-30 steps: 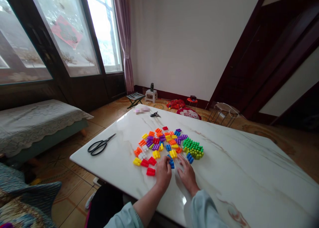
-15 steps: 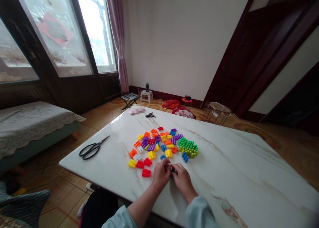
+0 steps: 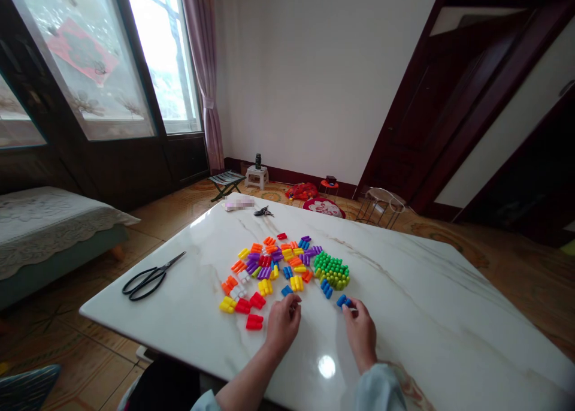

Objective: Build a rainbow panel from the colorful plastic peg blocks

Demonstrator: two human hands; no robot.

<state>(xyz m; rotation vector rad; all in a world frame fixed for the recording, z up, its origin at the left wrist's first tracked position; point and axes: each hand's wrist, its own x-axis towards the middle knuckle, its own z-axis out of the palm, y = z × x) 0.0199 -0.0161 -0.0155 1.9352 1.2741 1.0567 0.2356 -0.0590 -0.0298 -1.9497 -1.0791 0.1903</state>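
A spread of small plastic blocks point(image 3: 274, 266) in red, orange, yellow, purple and blue lies on a white marble table point(image 3: 422, 315). A joined cluster of green blocks point(image 3: 331, 269) sits at its right side. My right hand point(image 3: 360, 331) pinches a blue block point(image 3: 343, 301) just below the green cluster. My left hand point(image 3: 281, 323) rests on the table with fingers curled, its fingertips close to a single blue block point(image 3: 286, 290). A red block point(image 3: 254, 322) lies to the left of that hand.
Black scissors point(image 3: 150, 277) lie near the table's left edge. A small dark tool point(image 3: 263, 211) and a pale flat item point(image 3: 236, 204) sit at the far edge. A low bed point(image 3: 54, 231) stands left, stools point(image 3: 258, 174) and a wire rack point(image 3: 381, 204) on the floor beyond.
My hands were together at the pile's near edge. They have parted: the right hand moved right holding a blue block, the left stays near the pile. The camera view shifted slightly.
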